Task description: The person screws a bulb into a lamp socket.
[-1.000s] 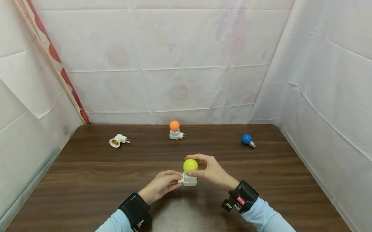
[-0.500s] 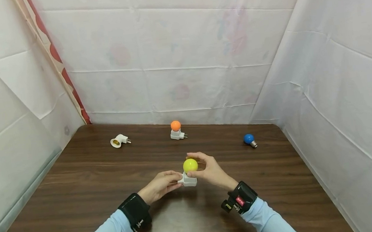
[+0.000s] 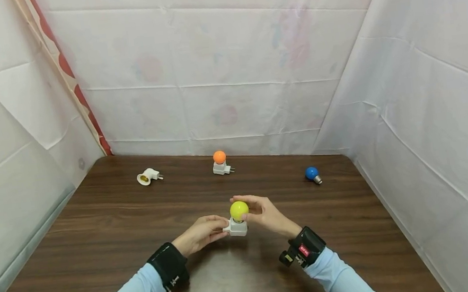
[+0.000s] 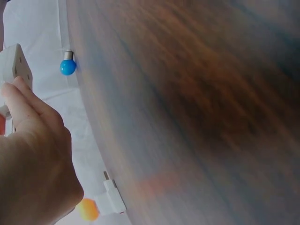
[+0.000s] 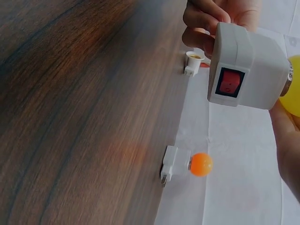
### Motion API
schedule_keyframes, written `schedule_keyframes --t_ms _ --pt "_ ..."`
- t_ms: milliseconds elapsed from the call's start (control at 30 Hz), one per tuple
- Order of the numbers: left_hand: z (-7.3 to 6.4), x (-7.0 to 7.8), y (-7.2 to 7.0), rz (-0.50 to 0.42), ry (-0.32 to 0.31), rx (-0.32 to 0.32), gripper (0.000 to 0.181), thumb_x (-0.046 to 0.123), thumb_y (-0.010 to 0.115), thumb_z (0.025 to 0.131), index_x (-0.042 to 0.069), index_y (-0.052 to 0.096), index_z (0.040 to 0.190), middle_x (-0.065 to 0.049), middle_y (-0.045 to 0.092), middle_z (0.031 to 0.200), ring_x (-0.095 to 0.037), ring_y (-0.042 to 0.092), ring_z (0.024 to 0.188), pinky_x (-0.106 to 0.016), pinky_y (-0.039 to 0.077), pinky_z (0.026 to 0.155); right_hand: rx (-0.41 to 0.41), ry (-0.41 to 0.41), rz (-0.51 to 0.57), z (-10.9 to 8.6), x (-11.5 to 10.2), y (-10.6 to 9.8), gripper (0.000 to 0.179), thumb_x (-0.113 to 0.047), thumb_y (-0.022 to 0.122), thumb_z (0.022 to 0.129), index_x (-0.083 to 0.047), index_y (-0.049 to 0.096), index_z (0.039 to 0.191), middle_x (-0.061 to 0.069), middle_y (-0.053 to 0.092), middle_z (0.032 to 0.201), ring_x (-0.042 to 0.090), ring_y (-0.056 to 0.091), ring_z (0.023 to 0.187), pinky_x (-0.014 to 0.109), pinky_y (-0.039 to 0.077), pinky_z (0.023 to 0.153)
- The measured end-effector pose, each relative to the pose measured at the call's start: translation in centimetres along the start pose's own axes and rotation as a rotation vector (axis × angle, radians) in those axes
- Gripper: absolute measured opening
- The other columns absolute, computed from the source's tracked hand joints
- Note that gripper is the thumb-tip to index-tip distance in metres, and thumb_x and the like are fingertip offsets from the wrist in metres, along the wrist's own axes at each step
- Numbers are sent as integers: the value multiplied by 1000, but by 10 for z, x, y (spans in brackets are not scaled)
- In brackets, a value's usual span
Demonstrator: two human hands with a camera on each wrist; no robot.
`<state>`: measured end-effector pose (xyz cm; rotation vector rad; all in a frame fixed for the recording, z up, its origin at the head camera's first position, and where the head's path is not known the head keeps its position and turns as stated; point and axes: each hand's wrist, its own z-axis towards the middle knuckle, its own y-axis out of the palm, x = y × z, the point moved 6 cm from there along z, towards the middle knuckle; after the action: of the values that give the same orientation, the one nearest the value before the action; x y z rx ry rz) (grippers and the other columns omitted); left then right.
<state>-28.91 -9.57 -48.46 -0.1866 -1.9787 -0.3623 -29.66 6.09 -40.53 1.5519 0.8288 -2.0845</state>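
Red label (image 3: 304, 250) on the right wristband (image 3: 313, 239), lettering too small to read. Left hand (image 3: 200, 235) grips a white socket (image 3: 237, 229) above the table (image 3: 354, 233); right hand (image 3: 268, 216) holds the yellow bulb (image 3: 239, 210) in it, probably only part-screwed. Farther back, blue bulb (image 3: 311, 173) and empty socket (image 3: 151, 173) lie well apart, apparently left to do; orange bulb (image 3: 219, 157) sits in its socket (image 3: 220, 169), looks done.
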Motion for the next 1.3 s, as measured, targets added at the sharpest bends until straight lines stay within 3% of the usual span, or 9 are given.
schedule_keyframes --t_ms 300,533,867,1033,1300 --pt "3 -1 5 6 -7 -10 36 16 59 89 -9 52 114 -11 59 100 -13 62 82 -27 53 83 50 28 -17 -4 5 -3 49 -5 57 89 3 41 134 22 45 135 28 52 117 27 46 94" --pt "6 -1 7 -2 -9 9 35 14 59 89 -8 52 115 -12 59 101 -12 62 82 -26 53 82 152 115 -100 -9 -21 -3 46 -2 59 87 7 45 130 23 49 131 33 54 113 30 49 92" --pt "7 4 11 -43 9 -9 36 13 59 89 -9 51 116 -10 59 100 -11 63 81 -22 53 79 354 107 -201 -14 -22 -9 44 -11 73 78 -3 57 118 14 60 114 25 61 101 28 52 86" --pt "7 7 11 -43 12 -15 35 13 58 89 -9 50 116 -9 58 99 -11 63 81 -21 53 79 346 111 -193 -13 -22 -10 45 -11 72 78 -2 55 119 15 59 115 26 60 102 27 51 86" --pt "8 8 11 -38 17 -4 36 12 57 90 -10 49 117 -12 56 105 -12 61 83 -24 52 83 242 51 -115 -14 -30 -10 45 -3 60 87 3 46 129 19 49 131 31 52 116 38 45 97"
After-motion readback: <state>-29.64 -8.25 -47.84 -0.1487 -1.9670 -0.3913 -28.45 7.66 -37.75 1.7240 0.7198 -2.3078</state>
